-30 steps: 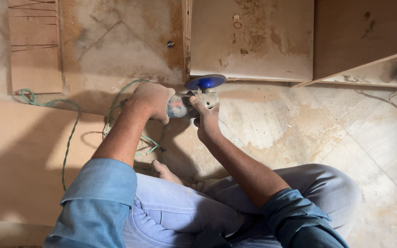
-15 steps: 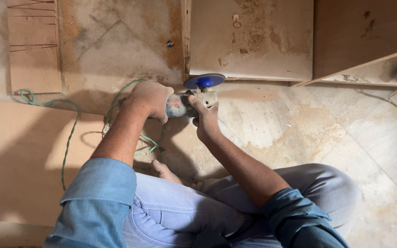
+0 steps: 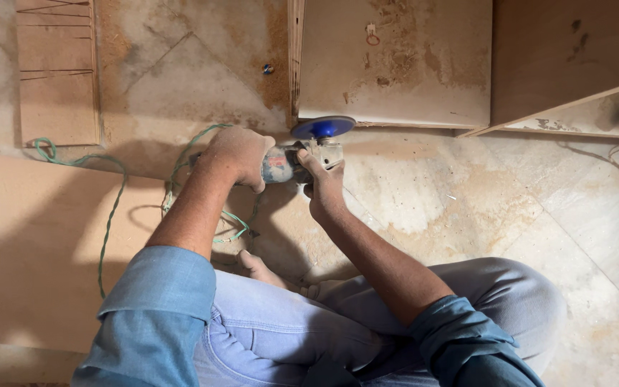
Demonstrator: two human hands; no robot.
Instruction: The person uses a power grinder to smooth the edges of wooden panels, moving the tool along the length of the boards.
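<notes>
Both hands, left hand (image 3: pixel 241 154) and right hand (image 3: pixel 324 179), gripping angle grinder (image 3: pixel 302 154) (blue disc), at plywood panel (image 3: pixel 395 64) edge

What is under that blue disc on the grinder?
The blue disc overlaps the lower edge of a dusty wooden panel and the stone floor. What it touches there is hidden.

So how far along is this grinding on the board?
Sawdust on the floor suggests some work is done. In hand: the left hand and right hand hold the angle grinder, blue disc at the plywood board's lower edge. What's left can't be judged.
</notes>
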